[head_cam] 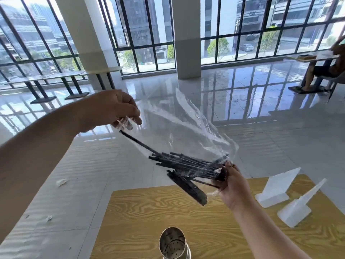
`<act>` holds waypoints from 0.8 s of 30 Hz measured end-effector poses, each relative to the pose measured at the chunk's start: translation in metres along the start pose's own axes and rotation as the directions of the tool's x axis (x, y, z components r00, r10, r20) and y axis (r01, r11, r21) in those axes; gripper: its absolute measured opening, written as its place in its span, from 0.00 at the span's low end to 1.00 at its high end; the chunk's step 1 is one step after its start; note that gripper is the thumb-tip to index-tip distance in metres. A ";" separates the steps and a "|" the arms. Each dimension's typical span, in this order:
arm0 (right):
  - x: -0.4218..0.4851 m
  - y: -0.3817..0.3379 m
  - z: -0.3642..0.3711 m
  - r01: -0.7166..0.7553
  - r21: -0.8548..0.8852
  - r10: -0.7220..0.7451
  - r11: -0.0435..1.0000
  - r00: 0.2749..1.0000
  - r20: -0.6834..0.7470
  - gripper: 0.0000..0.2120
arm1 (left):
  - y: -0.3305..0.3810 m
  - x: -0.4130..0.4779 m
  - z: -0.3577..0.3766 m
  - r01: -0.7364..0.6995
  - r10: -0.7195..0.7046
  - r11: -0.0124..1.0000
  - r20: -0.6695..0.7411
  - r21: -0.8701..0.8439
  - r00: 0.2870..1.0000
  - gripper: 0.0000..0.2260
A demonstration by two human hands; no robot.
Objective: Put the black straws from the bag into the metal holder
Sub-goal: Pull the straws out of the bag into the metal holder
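Note:
A clear plastic bag [186,126] hangs in the air above the wooden table [141,212]. Several black straws [188,165] lie bunched in its lower part, and one straw runs up towards my left hand. My left hand [113,107] pinches the bag's upper corner, raised at the left. My right hand [233,184] grips the lower end of the bag around the straws' ends. The metal holder [173,243] stands upright and empty at the table's near edge, below the bag, with small holes visible inside.
Two translucent white plastic stands [276,187] [298,208] lie on the table's right side. Scraps of plastic [61,182] sit on the shiny tiled floor at the left. Tables line the windows, and a seated person [324,70] is at the far right.

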State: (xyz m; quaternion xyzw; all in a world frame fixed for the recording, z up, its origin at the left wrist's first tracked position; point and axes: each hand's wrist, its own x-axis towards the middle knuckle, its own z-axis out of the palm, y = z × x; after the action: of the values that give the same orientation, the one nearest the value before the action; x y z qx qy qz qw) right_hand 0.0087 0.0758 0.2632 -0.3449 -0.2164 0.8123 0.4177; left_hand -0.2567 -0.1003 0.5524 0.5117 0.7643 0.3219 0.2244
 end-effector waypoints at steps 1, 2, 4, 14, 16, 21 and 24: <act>0.001 -0.005 0.000 0.012 -0.009 -0.012 1.000 1.000 0.001 0.07 | -0.010 -0.003 0.001 0.032 -0.031 0.996 0.018 -0.083 0.999 0.07; 0.001 -0.010 -0.001 0.022 -0.022 -0.022 1.000 1.000 0.002 0.09 | -0.020 -0.007 0.004 0.068 -0.059 0.982 0.052 -0.178 0.997 0.08; 0.001 -0.018 -0.002 0.052 -0.052 -0.052 0.997 0.999 0.002 0.10 | -0.039 -0.013 0.012 0.125 -0.087 0.929 0.121 -0.348 0.989 0.09; -0.002 -0.045 -0.029 0.145 -0.263 -0.152 0.954 0.988 -0.004 0.08 | -0.077 -0.011 0.069 0.134 -0.042 0.842 0.185 -0.522 0.982 0.14; -0.006 -0.050 -0.040 0.147 -0.302 -0.157 0.942 0.988 -0.009 0.07 | -0.077 -0.005 0.084 0.139 -0.042 0.837 0.192 -0.529 0.981 0.22; -0.018 -0.059 -0.070 0.140 -0.343 -0.163 0.929 0.986 -0.038 0.07 | -0.087 0.010 0.132 0.115 -0.079 0.902 0.103 -0.415 0.992 0.19; -0.023 -0.064 -0.088 0.143 -0.386 -0.187 0.911 0.979 -0.077 0.10 | -0.106 0.014 0.162 0.125 -0.103 0.906 0.077 -0.404 0.992 0.06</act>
State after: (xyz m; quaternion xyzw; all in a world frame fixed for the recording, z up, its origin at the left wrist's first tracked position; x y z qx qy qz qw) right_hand 0.1175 0.0976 0.2541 -0.4446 -0.3737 0.6962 0.4220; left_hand -0.2205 -0.0734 0.3631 0.4166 0.7024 0.4468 0.3652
